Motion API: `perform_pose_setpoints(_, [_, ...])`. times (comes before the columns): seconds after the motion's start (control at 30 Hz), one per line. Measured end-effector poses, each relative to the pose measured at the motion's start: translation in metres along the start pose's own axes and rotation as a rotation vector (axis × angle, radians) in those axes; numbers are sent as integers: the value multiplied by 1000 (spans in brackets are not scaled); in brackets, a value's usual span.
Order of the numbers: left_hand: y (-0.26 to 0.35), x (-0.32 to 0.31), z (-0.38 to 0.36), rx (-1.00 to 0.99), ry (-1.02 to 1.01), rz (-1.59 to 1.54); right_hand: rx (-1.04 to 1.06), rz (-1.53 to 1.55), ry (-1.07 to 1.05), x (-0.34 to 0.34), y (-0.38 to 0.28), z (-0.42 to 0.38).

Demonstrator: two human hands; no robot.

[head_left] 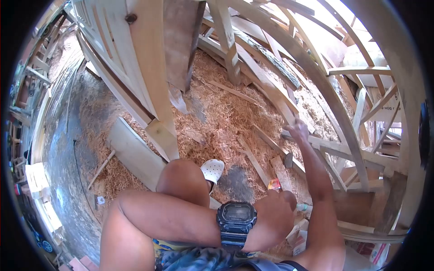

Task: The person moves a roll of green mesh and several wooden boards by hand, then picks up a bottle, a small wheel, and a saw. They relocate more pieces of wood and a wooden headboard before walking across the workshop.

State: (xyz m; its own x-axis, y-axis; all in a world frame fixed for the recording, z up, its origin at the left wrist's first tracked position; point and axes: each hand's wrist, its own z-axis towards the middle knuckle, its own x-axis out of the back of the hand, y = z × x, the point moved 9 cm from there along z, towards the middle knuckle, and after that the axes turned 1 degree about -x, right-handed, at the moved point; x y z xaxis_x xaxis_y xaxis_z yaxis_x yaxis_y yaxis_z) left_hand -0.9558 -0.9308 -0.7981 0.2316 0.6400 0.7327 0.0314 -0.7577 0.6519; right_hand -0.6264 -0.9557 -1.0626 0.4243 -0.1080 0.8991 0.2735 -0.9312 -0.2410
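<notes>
My left forearm, with a black watch [236, 219] on the wrist, crosses low in front of me. My left hand [273, 217] is closed, its fingers curled away from view; what they hold, if anything, is hidden. A small red and yellow packet [274, 184] shows just beyond its knuckles. Farther out on the right, my right hand [297, 130] is closed around the near end of a long pale wood strip [266, 86], which stretches away up and left. Beside that hand lies the end of another wooden bar [325, 145].
Wood shavings [217, 113] and loose sticks cover the ground. A large wooden frame piece [151, 63] rises at upper left, with a flat board [135, 151] below it. Curved wooden members [337, 99] arch over the right side. A white shoe [212, 170] is near my knee.
</notes>
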Motion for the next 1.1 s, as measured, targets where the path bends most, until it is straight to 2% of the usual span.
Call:
perform_pose_setpoints(0.03, [10, 3, -3, -139, 2, 120, 15, 1, 2, -2, -19, 16])
perform_pose_setpoints(0.1, [6, 11, -5, -136, 29, 128, 177, -81, 131, -1, -65, 43])
perform_pose_setpoints(0.17, [2, 18, -7, -138, 44, 129, 152, -45, 128, 6, -108, 55])
perform_pose_setpoints(0.23, [10, 31, -13, -254, 149, 212, 188, -141, 223, 7, -142, 72])
perform_pose_setpoints(0.3, [13, 25, -13, -210, 145, 193, 261, -128, 288, 12, -176, 78])
perform_pose_setpoints(0.37, [11, 20, -8, -180, 123, 172, 311, 133, 170, -16, -188, 101])
perform_pose_setpoints(0.4, [9, 19, -6, -176, 122, 199, 499, -60, 532, -9, -208, 91])
perform_pose_setpoints(0.43, [8, 17, -5, -174, 114, 221, 546, 12, 694, -24, -210, 111])
perform_pose_setpoints(0.47, [7, 14, -4, -174, 100, 235, 642, -109, 808, -21, -227, 85])
perform_pose_setpoints(0.5, [8, 10, -5, -179, 80, 238, 641, 129, 502, -16, -236, 66])
perform_pose_setpoints(0.53, [12, 3, -7, -190, 47, 222, 683, 288, 396, -25, -235, 61])
perform_pose_setpoints(0.57, [11, 0, -9, -195, -50, 291, 752, 267, 609, -42, -221, 52])
perform_pose_setpoints(0.6, [9, -3, -9, -211, -155, 346, 966, 391, 643, -42, -218, 29])
perform_pose_setpoints(0.63, [8, -10, -11, -219, -212, 357, 883, 371, 602, -61, -181, 0])
perform_pose_setpoints(0.67, [8, -13, -12, -257, -223, 345, 898, 172, 307, -97, -169, 11])
perform_pose_setpoints(0.73, [18, -31, -32, -366, -383, 277, 871, -184, -342, -159, -133, -27])
perform_pose_setpoints(0.77, [25, -33, -36, -423, -362, 288, 956, -406, -364, -206, -81, -33])
perform_pose_setpoints(0.8, [29, -34, -41, -473, -349, 293, 860, -611, -535, -211, -39, -67])
perform_pose_setpoints(0.83, [30, -31, -42, -490, -403, 265, 666, -537, -748, -233, 21, -85])
perform_pose_setpoints(0.87, [32, -26, -37, -501, -399, 267, 751, -625, -787, -236, 49, -118])
perform_pose_setpoints(1.0, [34, -22, -27, -522, -322, 292, 588, -557, -849, -266, 169, -193])
perform_pose_setpoints(1.07, [42, -22, -27, -528, -281, 273, 469, -189, -252, -269, 206, -192])
perform_pose_setpoints(1.1, [42, -32, -32, -485, -447, 290, 311, -196, -165, -253, 206, -203])
